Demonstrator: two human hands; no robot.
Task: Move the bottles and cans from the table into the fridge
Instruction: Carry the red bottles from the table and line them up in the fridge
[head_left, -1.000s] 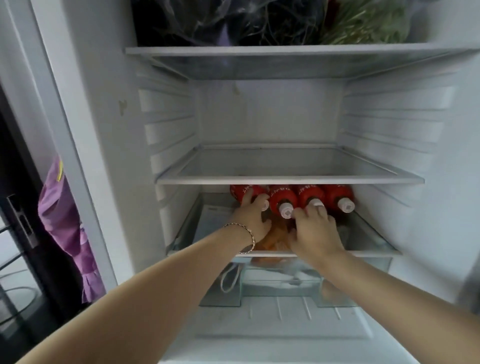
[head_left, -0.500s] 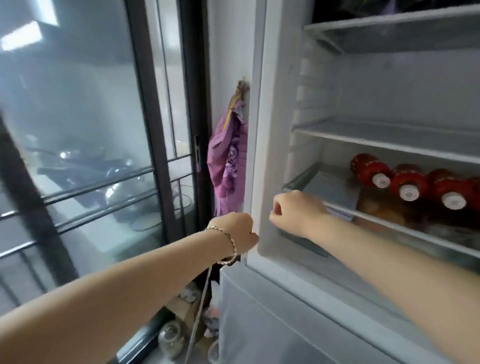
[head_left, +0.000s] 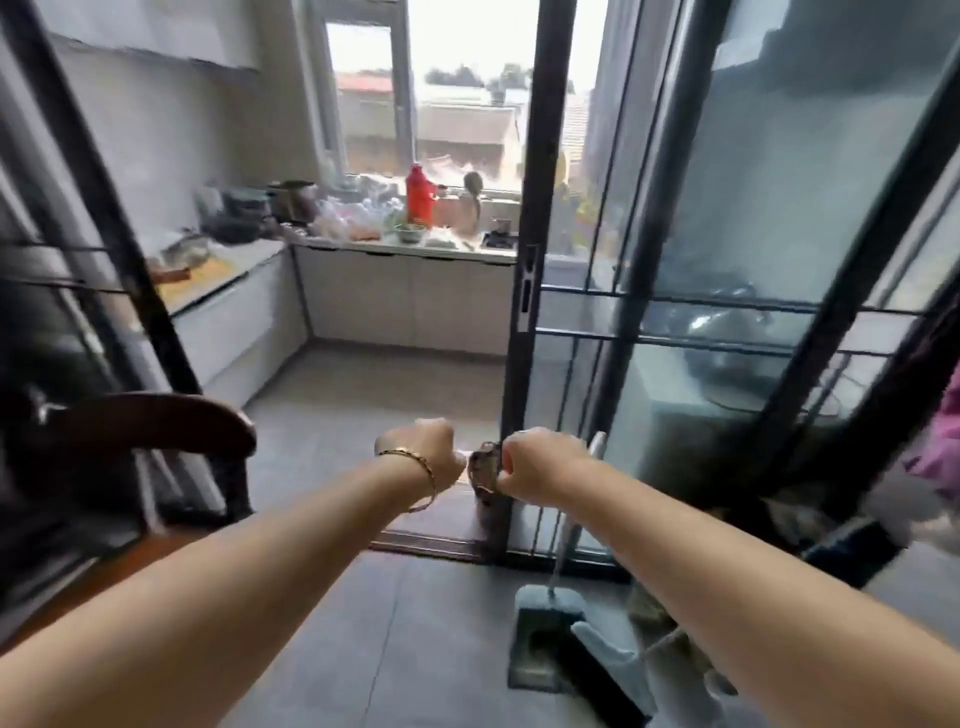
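The fridge and its red bottles are out of view. The view faces a dark-framed sliding glass door (head_left: 524, 291) with a kitchen behind it. My left hand (head_left: 423, 449), with a gold bracelet on the wrist, and my right hand (head_left: 540, 462) are held out side by side at mid-height. The fingers of both are curled under and hold nothing. A small grey thing (head_left: 483, 470) shows between the hands, down by the foot of the door frame; it is too blurred to name. A red jug (head_left: 418, 200) stands on the far kitchen counter (head_left: 405, 247).
A dark wooden chair back (head_left: 156, 421) and a brown table edge (head_left: 78, 571) stand at the left. A teal mop head (head_left: 545, 634) and pale gloves (head_left: 623, 670) lie on the grey floor at lower right. Purple cloth (head_left: 943, 452) hangs at the right edge.
Both hands left the bottles on the fridge shelf and drew back. The view swung left, away from the fridge, onto the glass door and the kitchen.
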